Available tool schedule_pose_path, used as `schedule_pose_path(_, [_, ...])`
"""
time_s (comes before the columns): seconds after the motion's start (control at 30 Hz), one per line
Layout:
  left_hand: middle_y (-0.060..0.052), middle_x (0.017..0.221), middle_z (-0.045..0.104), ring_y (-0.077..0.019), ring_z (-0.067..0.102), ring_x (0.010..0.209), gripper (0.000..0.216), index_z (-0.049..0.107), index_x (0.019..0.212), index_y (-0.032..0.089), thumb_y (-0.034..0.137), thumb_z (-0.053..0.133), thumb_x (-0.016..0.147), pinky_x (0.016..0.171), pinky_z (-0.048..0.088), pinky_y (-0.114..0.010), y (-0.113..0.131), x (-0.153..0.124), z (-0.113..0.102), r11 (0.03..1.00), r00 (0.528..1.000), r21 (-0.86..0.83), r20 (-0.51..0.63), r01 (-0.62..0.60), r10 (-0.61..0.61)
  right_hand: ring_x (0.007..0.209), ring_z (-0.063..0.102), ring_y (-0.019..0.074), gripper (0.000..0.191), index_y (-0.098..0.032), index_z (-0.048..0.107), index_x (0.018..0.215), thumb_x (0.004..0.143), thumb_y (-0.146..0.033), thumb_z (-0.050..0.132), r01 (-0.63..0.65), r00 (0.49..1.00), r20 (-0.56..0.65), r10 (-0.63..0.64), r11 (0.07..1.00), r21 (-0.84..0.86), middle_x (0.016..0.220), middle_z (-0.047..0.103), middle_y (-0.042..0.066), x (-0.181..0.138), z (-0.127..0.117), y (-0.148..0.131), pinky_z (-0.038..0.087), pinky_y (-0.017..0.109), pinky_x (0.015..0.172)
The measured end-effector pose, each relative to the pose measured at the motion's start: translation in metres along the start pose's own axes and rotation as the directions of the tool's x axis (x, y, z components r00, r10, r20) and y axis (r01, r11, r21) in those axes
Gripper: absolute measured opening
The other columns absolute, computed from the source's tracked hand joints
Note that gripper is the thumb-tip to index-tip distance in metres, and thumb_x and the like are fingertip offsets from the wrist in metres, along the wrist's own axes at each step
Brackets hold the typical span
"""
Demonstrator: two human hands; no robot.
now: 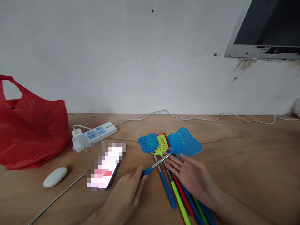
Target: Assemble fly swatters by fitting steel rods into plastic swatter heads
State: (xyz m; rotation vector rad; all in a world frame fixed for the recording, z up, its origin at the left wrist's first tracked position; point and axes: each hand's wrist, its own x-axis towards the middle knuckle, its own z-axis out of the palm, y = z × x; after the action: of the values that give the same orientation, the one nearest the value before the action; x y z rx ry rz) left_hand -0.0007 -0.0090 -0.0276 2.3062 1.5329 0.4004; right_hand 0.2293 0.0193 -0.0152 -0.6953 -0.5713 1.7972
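Observation:
Several fly swatters (172,143) lie fanned on the wooden table (246,156), with blue and yellow-green mesh heads and blue, green and red handles pointing toward me. My left hand (127,195) is closed round the blue handle of one swatter, whose metal rod slants up to the right toward the heads. My right hand (192,178) lies flat with fingers spread on the metal rods of the others, its fingertips just below the mesh heads.
A phone (106,170) lies left of my left hand. Further left are a white oval object (55,177), a thin metal rod (56,198), a white power strip (95,134) with cable, and a red plastic bag (28,125). A wall stands behind.

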Motion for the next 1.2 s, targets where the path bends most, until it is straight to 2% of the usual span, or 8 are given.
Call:
schedule_pose_path(0.2, [-0.009,0.084,0.069,-0.0280,0.069,0.072,0.017,0.043,0.105,0.021,0.019,0.027,0.100,0.056,0.034,-0.031,0.016,0.004,0.017,1.000,0.985,0.004,0.172,-0.015,0.015,0.059,0.054,0.0138,0.022,-0.024,0.051,0.066,0.081,-0.026,0.067,0.021,0.961,-0.273,0.037,0.978,0.207,0.064,0.048,-0.002,0.022,0.036,0.008,0.054,0.030,0.067])
schedule_pose_path(0.47, [-0.007,0.081,0.061,-0.0258,0.059,0.073,0.024,0.047,0.097,0.023,0.039,0.030,0.099,0.062,0.035,-0.033,0.014,-0.008,0.020,0.936,0.993,-0.350,0.095,-0.027,0.064,0.045,0.010,0.0081,0.053,-0.022,0.020,0.053,0.075,-0.016,0.068,0.060,0.985,-0.173,-0.026,0.979,0.195,0.050,0.014,-0.010,0.013,0.053,0.010,0.025,0.022,0.041])
schedule_pose_path(0.57, [0.001,0.066,0.047,-0.0163,0.045,0.058,0.039,0.044,0.080,0.024,0.061,0.041,0.093,0.058,0.034,-0.028,0.008,-0.010,0.021,0.674,0.963,-0.716,0.270,0.182,0.027,0.044,0.005,0.0083,0.058,-0.023,0.015,0.054,0.080,-0.023,0.066,0.028,0.990,-0.143,-0.013,0.994,0.109,0.048,0.008,-0.011,0.010,0.048,0.009,0.021,0.023,0.039])
schedule_pose_path(0.67, [0.009,0.056,0.025,-0.0088,0.015,0.044,0.046,0.043,0.077,0.023,0.068,0.054,0.083,0.045,0.020,-0.022,-0.004,-0.013,0.015,0.265,0.778,-0.787,0.607,0.558,0.165,0.043,0.006,0.0088,0.061,-0.024,0.012,0.056,0.081,-0.030,0.067,0.079,0.992,-0.100,-0.080,0.997,-0.011,0.048,0.006,-0.011,0.015,0.035,-0.011,0.021,0.024,0.037])
schedule_pose_path(0.73, [0.010,0.055,0.022,-0.0079,0.010,0.044,0.048,0.044,0.074,0.023,0.067,0.062,0.077,0.042,0.016,-0.021,-0.013,-0.018,0.006,0.160,0.729,-0.750,0.661,0.641,0.176,0.044,0.006,0.0092,0.057,-0.024,0.015,0.056,0.079,-0.027,0.068,0.195,0.971,-0.136,-0.197,0.980,-0.027,0.049,0.007,-0.011,0.020,0.024,-0.031,0.021,0.024,0.038])
schedule_pose_path(0.87, [0.005,0.063,0.046,-0.0118,0.041,0.052,0.044,0.056,0.084,0.024,0.068,0.059,0.081,0.047,0.033,-0.021,-0.016,-0.022,-0.014,0.372,0.847,-0.761,0.475,0.531,-0.238,0.046,0.006,0.0088,0.034,-0.022,0.036,0.056,0.077,-0.026,0.062,0.118,0.988,-0.095,-0.119,0.993,-0.014,0.052,0.013,-0.011,0.018,0.011,-0.055,0.018,0.021,0.038])
schedule_pose_path(1.0, [0.001,0.073,0.057,-0.0183,0.054,0.070,0.041,0.055,0.077,0.024,0.064,0.050,0.088,0.067,0.048,-0.029,-0.008,-0.009,-0.024,0.710,0.977,-0.675,0.090,0.202,-0.193,0.046,0.019,0.0072,0.014,-0.019,0.053,0.072,0.075,-0.028,0.062,-0.057,0.998,0.009,0.060,0.977,-0.204,0.059,0.036,-0.006,0.009,0.017,-0.039,0.015,0.017,0.037])
schedule_pose_path(1.2, [0.001,0.084,0.055,-0.0157,0.052,0.072,0.036,0.054,0.097,0.023,0.059,0.054,0.090,0.062,0.044,-0.025,-0.012,0.016,-0.023,0.644,0.962,-0.756,-0.070,0.122,-0.264,0.045,0.031,0.0059,0.031,-0.020,0.051,0.072,0.078,-0.044,0.070,0.018,0.992,0.111,0.055,0.824,-0.566,0.061,0.045,-0.006,0.011,0.014,-0.017,0.025,0.017,0.036])
